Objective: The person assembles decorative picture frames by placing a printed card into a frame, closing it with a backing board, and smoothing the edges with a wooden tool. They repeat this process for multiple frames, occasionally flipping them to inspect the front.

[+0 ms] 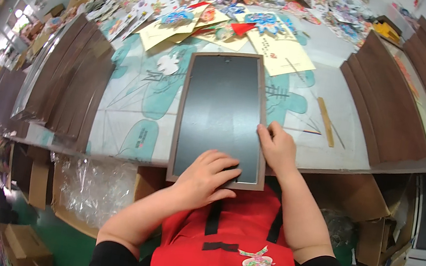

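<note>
A brown picture frame (231, 57) with a dark back panel lies face down on the table, its near end over the table's front edge. My left hand (206, 180) rests flat on the panel's near end, fingers spread toward the frame's lower right corner. My right hand (277, 146) presses on the frame's right rail, fingertips at the edge of the panel. Neither hand grips anything.
Rows of brown frames (72, 81) lie overlapped at the left and more brown frames (392, 106) at the right. Yellow cards (280, 51) with colourful paper decorations lie behind the frame. A wooden ruler (326, 122) lies right of it. Cardboard boxes (370, 238) stand under the table.
</note>
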`<action>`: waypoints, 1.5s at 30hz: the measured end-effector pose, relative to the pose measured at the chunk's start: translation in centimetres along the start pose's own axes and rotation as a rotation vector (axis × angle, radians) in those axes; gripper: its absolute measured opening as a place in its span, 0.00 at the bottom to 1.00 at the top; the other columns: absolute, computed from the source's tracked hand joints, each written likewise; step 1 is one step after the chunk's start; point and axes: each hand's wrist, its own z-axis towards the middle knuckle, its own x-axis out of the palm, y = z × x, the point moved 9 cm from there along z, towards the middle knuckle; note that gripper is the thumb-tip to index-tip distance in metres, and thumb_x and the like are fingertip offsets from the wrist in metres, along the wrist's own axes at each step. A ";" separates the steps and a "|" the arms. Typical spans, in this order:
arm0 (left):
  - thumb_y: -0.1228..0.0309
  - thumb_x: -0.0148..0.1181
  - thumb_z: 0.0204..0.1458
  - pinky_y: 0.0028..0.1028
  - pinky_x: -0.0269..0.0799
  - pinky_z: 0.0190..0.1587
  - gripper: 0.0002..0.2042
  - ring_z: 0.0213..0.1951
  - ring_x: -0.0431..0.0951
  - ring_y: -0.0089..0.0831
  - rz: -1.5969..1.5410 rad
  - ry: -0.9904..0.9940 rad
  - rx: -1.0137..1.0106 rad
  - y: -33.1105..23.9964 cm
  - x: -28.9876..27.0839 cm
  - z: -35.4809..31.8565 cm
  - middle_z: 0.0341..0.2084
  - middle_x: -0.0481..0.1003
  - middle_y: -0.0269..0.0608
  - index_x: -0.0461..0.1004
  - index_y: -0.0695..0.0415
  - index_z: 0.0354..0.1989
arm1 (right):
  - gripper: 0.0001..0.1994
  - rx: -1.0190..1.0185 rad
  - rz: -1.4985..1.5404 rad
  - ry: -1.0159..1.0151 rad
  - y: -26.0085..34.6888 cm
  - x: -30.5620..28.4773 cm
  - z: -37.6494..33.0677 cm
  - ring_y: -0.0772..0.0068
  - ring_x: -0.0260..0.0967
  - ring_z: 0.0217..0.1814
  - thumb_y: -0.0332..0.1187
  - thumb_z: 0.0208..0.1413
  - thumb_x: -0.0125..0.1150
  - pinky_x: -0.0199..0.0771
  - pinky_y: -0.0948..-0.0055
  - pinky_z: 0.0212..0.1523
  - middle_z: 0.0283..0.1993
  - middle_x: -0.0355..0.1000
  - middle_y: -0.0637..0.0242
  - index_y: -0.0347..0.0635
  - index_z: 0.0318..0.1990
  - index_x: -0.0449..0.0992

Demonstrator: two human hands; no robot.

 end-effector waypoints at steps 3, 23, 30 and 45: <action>0.65 0.67 0.43 0.45 0.63 0.57 0.19 0.52 0.69 0.42 0.125 -0.037 -0.036 -0.2 0.0 -1.0 0.48 0.73 0.41 0.75 0.56 0.44 | 0.14 -0.091 0.306 0.013 -0.3 -0.7 0.3 0.59 0.70 0.25 0.40 0.56 0.58 0.68 0.65 0.28 0.23 0.72 0.55 0.34 0.31 0.73; 0.69 0.70 0.38 0.43 0.59 0.61 0.31 0.53 0.69 0.43 -0.092 -0.065 -0.181 1.4 -0.2 -1.1 0.46 0.74 0.38 0.66 0.57 0.54 | 0.07 -0.081 0.104 -0.136 -3.3 -10.5 3.7 0.49 0.73 0.31 0.30 0.56 0.51 0.70 0.57 0.30 0.27 0.74 0.51 0.36 0.36 0.73; 0.72 0.72 0.34 0.40 0.61 0.58 0.39 0.53 0.68 0.45 -0.184 -0.126 -0.238 1.9 -0.6 -1.1 0.49 0.72 0.44 0.59 0.61 0.59 | 0.12 -0.529 -0.300 0.364 7.1 -3.7 -4.9 0.54 0.71 0.22 0.40 0.53 0.58 0.68 0.60 0.23 0.18 0.70 0.59 0.44 0.23 0.74; 0.65 0.70 0.37 0.41 0.61 0.55 0.23 0.50 0.68 0.39 0.052 -0.105 -0.138 0.5 -0.3 -0.4 0.44 0.71 0.38 0.73 0.56 0.44 | 0.13 -0.641 -0.387 0.476 7.2 -2.0 -5.2 0.58 0.68 0.19 0.40 0.50 0.62 0.63 0.62 0.19 0.16 0.69 0.63 0.44 0.19 0.72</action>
